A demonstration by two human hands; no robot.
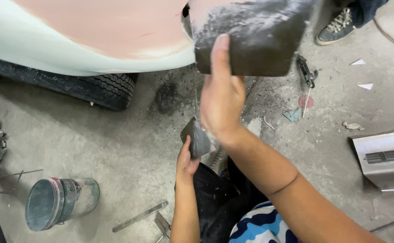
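My right hand [221, 96] is raised and grips a large dark metal board [251, 33] smeared with grey filler, thumb lying up its face. Below it, my left hand [185, 164] holds a small dark spreader blade [198, 140] by its lower edge, the blade tilted upward just under my right wrist. Both hands are in front of a car fender [84, 31] coated in pink filler with pale green paint along its lower edge. A black tyre [93, 87] sits beneath the fender.
A tin can [57, 202] lies on its side on the dusty concrete floor at lower left, with metal strips [138, 217] beside it. A silver vented panel [386, 159] lies at right. Another person's shoe [336, 28] stands at top right, near a tool [307, 72].
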